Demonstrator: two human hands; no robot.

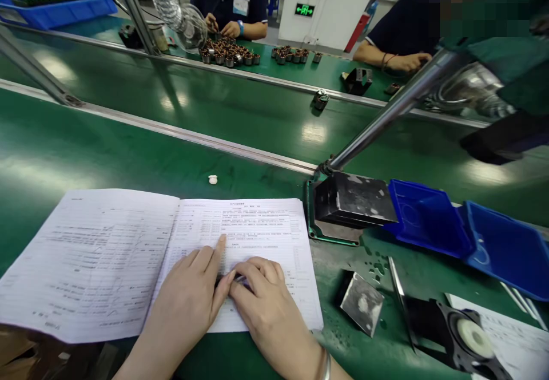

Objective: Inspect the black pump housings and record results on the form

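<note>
An open booklet (268,217) of printed pages lies flat on the green bench below me. My left hand (191,288) rests on its right-hand page, index finger stretched out along the print and thumb held apart. Beside it, my right hand (268,305) lies on the same page with fingers curled in and fingertips close to my left thumb. Whatever those fingers may hold is hidden beneath them. A metal bangle (327,365) circles my right wrist.
Right of the booklet are a dark block (354,200), a smaller block (362,303), blue bins (424,217) and a black fixture with a white roller (474,337). A small white piece (213,179) lies behind the booklet. Two people work across the bench near copper-wound parts (229,54).
</note>
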